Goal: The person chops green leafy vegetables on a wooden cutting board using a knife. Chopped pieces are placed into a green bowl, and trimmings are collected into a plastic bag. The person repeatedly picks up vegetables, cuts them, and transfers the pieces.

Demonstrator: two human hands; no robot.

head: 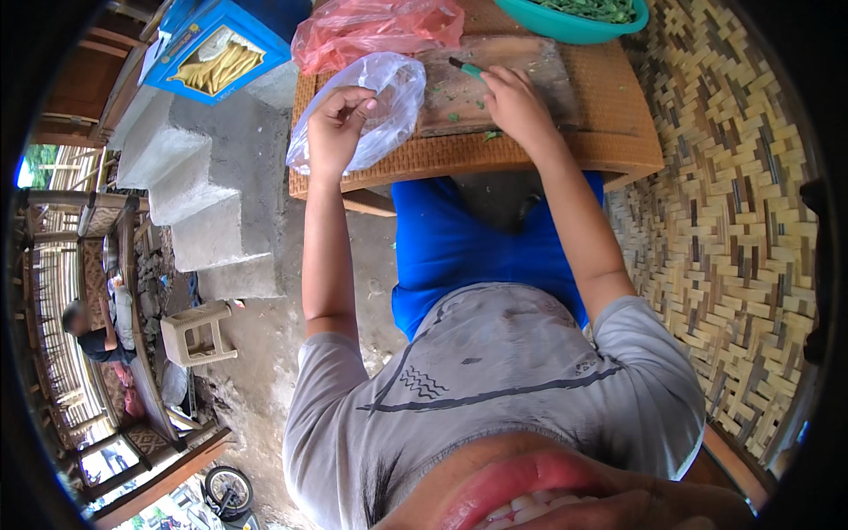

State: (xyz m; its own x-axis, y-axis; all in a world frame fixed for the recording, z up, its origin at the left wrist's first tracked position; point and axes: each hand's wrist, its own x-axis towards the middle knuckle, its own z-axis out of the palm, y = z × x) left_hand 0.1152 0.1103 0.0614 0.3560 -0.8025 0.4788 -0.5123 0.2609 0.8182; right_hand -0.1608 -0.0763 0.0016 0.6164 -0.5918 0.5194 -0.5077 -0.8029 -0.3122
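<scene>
My left hand (338, 129) is raised over a clear plastic bag (392, 112), thumb and forefinger brought together. Whether anything thin is pinched between them cannot be made out. The bag lies crumpled at the left of a woven table (599, 142). My right hand (518, 103) rests on a worn wooden cutting board (464, 99), closed around a green-handled tool (472, 70) with a dark end, perhaps a knife. Most of that tool is hidden or too small to tell. Bits of green leaf (453, 117) are scattered over the board.
Beyond the board are a red plastic bag (377, 30) and a teal basin (576, 25) of cut greens. A blue box (218, 63) stands left, above concrete steps (205, 199). Woven bamboo wall (722, 232) runs along the right. A plastic stool (199, 334) and a seated person (99, 338) are farther left.
</scene>
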